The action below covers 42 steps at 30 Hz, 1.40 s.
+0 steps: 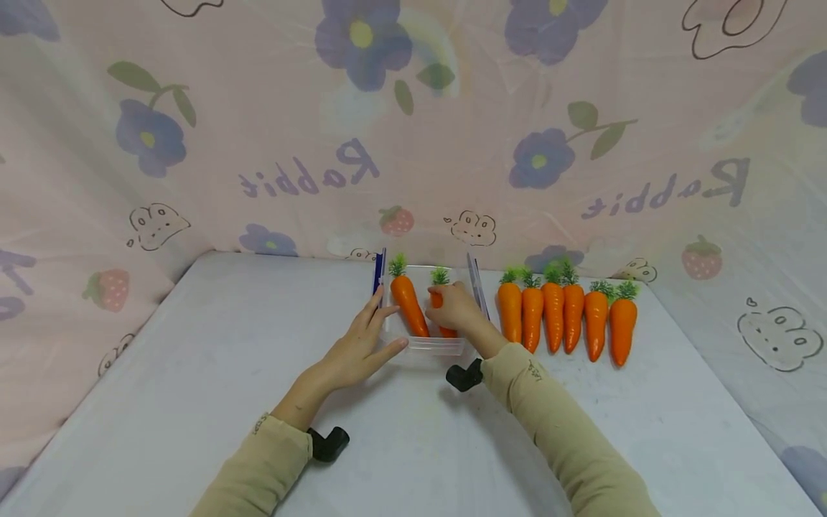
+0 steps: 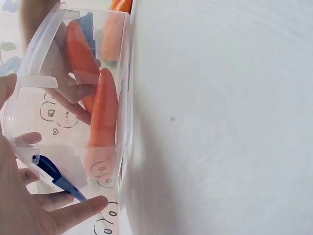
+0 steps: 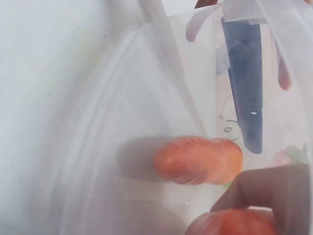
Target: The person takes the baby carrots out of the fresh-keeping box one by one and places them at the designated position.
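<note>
A clear plastic box (image 1: 436,347) with raised blue side clips (image 1: 378,269) stands near the back of the table. Inside it, one toy carrot (image 1: 405,296) with a green top lies along the left side. My right hand (image 1: 457,310) reaches into the box and grips a second toy carrot (image 3: 237,223) by its upper part, beside the first. My left hand (image 1: 349,353) is at the box's left side, fingers spread and mostly straight, thumb by the front rim. In the left wrist view, its fingers (image 2: 80,213) lie near the blue clip.
Several more toy carrots (image 1: 572,316) lie in a row to the right of the box, green tops toward the back. A printed cloth (image 1: 426,143) hangs behind the white table (image 1: 194,373). A black fitting (image 1: 329,444) sits at each wrist.
</note>
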Motion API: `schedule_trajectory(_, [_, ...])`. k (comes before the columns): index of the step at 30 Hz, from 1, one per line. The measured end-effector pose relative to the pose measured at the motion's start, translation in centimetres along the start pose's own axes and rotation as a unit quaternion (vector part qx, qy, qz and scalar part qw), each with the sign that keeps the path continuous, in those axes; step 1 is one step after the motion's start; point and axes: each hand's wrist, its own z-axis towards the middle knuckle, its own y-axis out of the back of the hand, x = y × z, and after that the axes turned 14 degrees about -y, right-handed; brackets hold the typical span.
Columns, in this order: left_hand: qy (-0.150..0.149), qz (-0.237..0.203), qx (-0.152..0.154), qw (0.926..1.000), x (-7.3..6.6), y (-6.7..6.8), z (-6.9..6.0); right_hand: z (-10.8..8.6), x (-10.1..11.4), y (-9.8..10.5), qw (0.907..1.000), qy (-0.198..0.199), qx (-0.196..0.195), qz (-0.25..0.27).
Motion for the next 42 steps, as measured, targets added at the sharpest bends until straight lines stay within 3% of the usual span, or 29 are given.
schedule_trajectory(4, [-0.002, -0.003, -0.002, 1.0, 0.0, -0.1, 0.0, -0.1, -0.1, 0.1, 0.9996, 0.016, -0.012, 0.022])
schedule_trajectory(11, [-0.002, -0.003, -0.001, 1.0, 0.2, -0.2, -0.1, -0.2, -0.2, 0.0, 0.9902, 0.099, -0.073, 0.065])
schedule_trajectory(18, [-0.004, -0.004, -0.003, 1.0, 0.3, -0.2, -0.1, -0.4, 0.0, 0.2, 0.9732, 0.126, -0.126, 0.145])
schedule_trajectory(25, [-0.01, -0.003, -0.003, 0.9999, 0.1, 0.0, 0.0, -0.6, -0.9, 1.5, 0.9477, 0.166, -0.185, 0.2])
schedule_trajectory(37, [-0.012, -0.005, 0.005, 0.9999, 0.0, 0.0, -0.1, -0.4, -3.9, 3.8, 0.9247, 0.161, -0.227, 0.26])
schedule_trajectory(42, [-0.01, -0.004, 0.004, 0.9999, 0.2, 0.1, -0.2, -0.5, -5.3, 4.8, 0.9252, 0.145, -0.235, 0.26])
